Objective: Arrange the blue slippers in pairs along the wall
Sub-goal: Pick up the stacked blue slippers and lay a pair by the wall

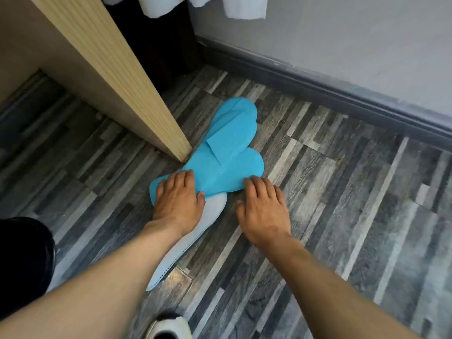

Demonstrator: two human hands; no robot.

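Note:
A heap of flat blue slippers (227, 152) lies fanned out on the grey plank floor, overlapping one another, beside the corner of a wooden panel. One slipper (195, 231) lies upside down with its pale grey sole up, partly under my left forearm. My left hand (177, 199) rests flat on the near left end of the heap, fingers spread over blue fabric. My right hand (263, 209) lies palm down on the floor, its fingertips touching the near right slipper's edge. Neither hand grips anything that I can see.
A ribbed wooden panel (117, 79) slants down to the heap's left side. The grey wall with a dark skirting board (330, 91) runs along the right. White cloths (244, 6) hang at the top. A white shoe (168, 326) shows at the bottom edge.

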